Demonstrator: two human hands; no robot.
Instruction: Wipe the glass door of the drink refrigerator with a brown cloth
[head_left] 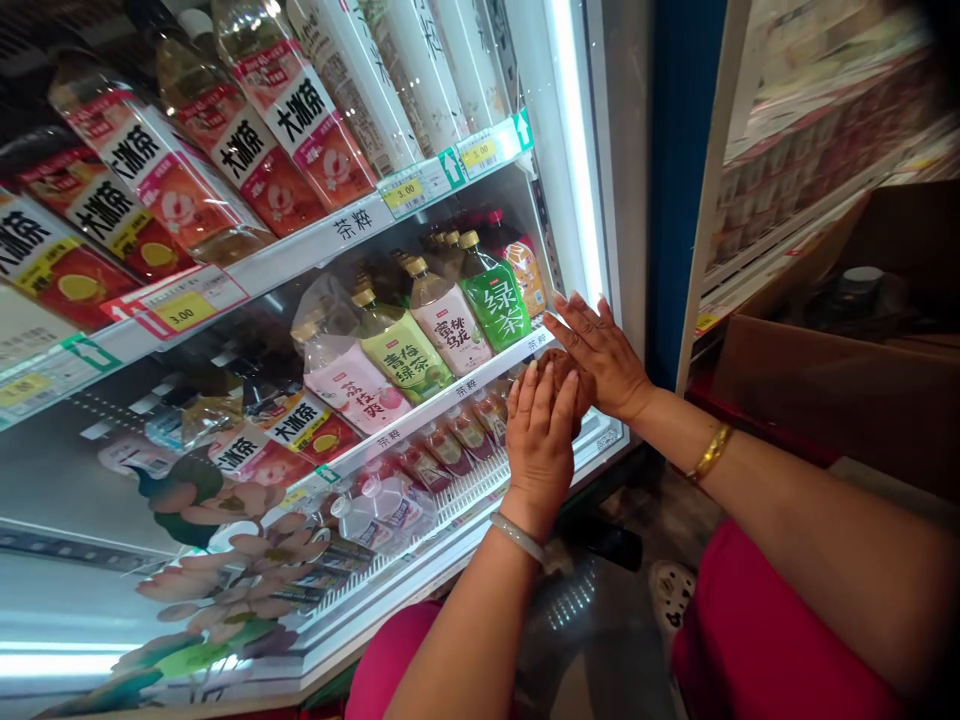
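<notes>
My left hand (541,425), with a pale bangle at the wrist, is raised in front of the drinks fridge, its fingers straight and close together. Beside it, to the right, my right hand (604,360) wears a gold bracelet and has its fingers stretched out. Both hands are at the glass door (247,570), near its right side. Between them shows a dark brown shape (574,385), and I cannot tell if it is a reflection. Nearest behind the fingertips stand a green-labelled tea bottle (496,298) and a pink-labelled tea bottle (454,325).
Large iced tea bottles (292,110) line the upper shelf, above price tags (405,192). Flower decals (247,560) cover the glass at lower left. An open cardboard box (832,370) sits to the right by another shelf (795,220). A shoe (673,592) is on the floor below.
</notes>
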